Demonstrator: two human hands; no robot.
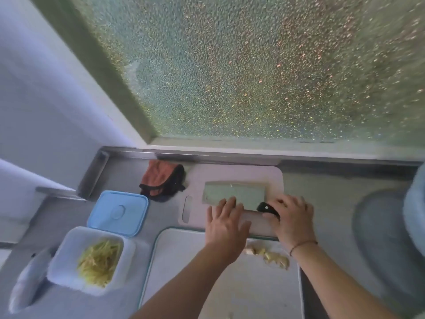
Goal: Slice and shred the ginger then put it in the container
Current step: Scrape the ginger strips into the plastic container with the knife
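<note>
A broad rectangular steel cleaver lies flat on a pale pinkish plastic cutting board at the back of the grey steel counter, just below a frosted, pebbled window. The left hand rests on the near edge of the blade with its fingers straight and spread, gripping nothing. The right hand curls its fingers round the cleaver's black handle and holds it.

Nearer the person, a second white cutting board with a teal rim overlaps the front edge of the pinkish one. Several pale yellow chunks of ginger lie on it between the two forearms, just behind the left wrist and beside the right one.

To the left stands a square white plastic container, open, holding a heap of yellow shredded ginger. Its light blue square lid lies flat on the counter just behind it. A rumpled orange and black cloth sits at the back, beside the left end of the pinkish board. At the far left front lies a blurred whitish object I cannot make out. A thin dark cord bracelet circles the right wrist.
</note>
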